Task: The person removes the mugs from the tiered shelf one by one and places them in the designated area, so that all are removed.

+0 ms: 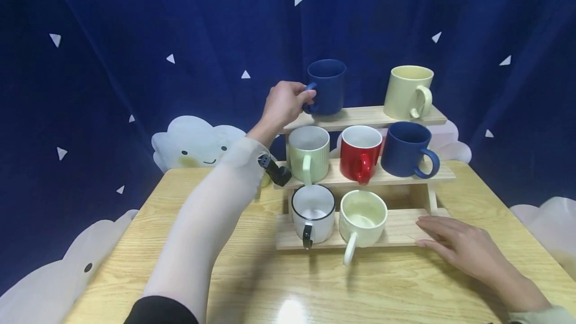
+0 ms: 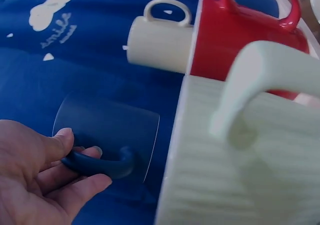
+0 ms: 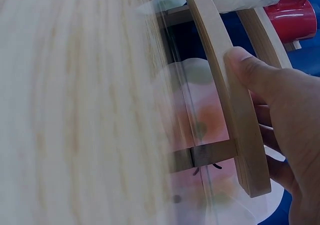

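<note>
My left hand grips the handle of a dark blue mug at the left of the wooden rack's top tier. The left wrist view shows my thumb and fingers around that handle. Whether the mug's base touches the board is unclear. Down at the right end of the rack's bottom board, my right hand rests with fingers extended. The right wrist view has the thumb against the board's edge. A pale yellow mug stands at the right of the top tier.
On the middle tier are a pale green mug, a red mug and another blue mug. The bottom tier holds a black-rimmed white mug and a cream mug, handles facing front. A blue curtain hangs behind the table.
</note>
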A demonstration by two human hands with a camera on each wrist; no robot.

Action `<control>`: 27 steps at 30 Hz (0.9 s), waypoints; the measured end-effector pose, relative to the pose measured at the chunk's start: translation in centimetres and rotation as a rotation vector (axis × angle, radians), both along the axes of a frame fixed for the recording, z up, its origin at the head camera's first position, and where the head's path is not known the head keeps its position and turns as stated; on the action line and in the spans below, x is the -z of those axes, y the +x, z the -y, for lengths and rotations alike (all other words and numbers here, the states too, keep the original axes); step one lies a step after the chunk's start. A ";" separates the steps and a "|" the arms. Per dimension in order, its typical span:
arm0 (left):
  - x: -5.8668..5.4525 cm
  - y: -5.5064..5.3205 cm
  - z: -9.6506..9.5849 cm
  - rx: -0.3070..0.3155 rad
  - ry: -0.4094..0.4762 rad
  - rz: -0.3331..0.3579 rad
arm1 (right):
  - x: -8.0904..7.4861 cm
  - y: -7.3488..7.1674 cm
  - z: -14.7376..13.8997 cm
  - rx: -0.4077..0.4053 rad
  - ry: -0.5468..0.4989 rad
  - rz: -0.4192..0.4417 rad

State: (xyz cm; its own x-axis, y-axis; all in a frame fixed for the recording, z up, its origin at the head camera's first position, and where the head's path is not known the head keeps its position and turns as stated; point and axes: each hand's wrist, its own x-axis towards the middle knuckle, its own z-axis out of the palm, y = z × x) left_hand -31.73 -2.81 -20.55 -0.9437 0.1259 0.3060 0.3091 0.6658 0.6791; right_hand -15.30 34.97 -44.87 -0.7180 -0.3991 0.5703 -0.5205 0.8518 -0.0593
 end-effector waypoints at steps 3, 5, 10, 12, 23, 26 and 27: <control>-0.6 0.1 0.8 0.012 0.063 0.000 | 0.0 0.0 0.0 0.004 -0.002 0.001; -1.0 0.3 1.4 0.024 0.104 -0.001 | 0.0 -0.1 0.0 0.007 -0.004 -0.001; -2.1 0.8 3.5 0.027 0.163 0.014 | 0.1 -0.2 -0.1 0.007 -0.005 -0.005; -2.4 1.1 4.3 0.018 0.167 0.021 | 0.1 -0.1 -0.1 0.007 -0.006 -0.003; -2.3 2.4 9.0 -0.041 0.217 0.012 | 0.1 -0.2 -0.3 0.020 -0.004 0.010; -1.9 2.9 10.2 -0.059 0.218 -0.002 | 0.1 -0.1 -0.4 0.026 -0.007 0.010; -1.8 3.0 10.6 -0.068 0.216 -0.007 | 0.1 -0.1 -0.4 0.027 -0.008 0.009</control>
